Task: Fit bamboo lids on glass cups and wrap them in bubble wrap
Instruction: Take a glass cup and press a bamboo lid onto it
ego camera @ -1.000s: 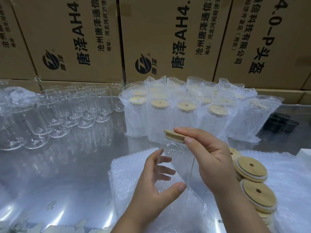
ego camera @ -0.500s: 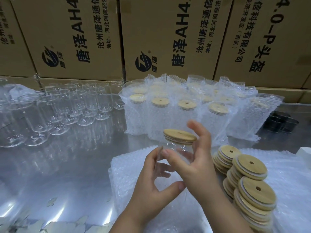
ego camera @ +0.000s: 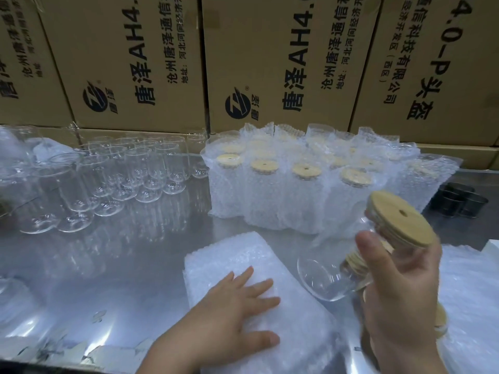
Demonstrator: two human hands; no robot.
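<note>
Right hand [ego camera: 399,287] raised off the steel table [ego camera: 108,265] at near right, wrist coming up from the bottom edge. It grasps a glass cup [ego camera: 332,268] around its upper body: the thumb lies across the near side of the glass, while the other fingers curl behind and are mostly hidden. The cup is tilted hard, base down and to the left, mouth up and to the far right. A bamboo lid [ego camera: 402,220] sits on the mouth, its centre hole showing. Hand and cup are somewhat blurred. Left hand [ego camera: 237,306] lies palm down, released, with fingers straight and spread, flat on a stack of bubble wrap sheets [ego camera: 232,252] at near centre and gripping nothing. Loose lids [ego camera: 440,323] are stacked behind the right hand, partly seen through the glass. Far centre: wrapped cups [ego camera: 297,201] standing upright, lids on. Far left: bare cups [ego camera: 121,174] in rows. Cardboard boxes [ego camera: 135,63] form a wall behind. Dark metal pieces [ego camera: 459,201] lie at far right; what they are I cannot tell.
</note>
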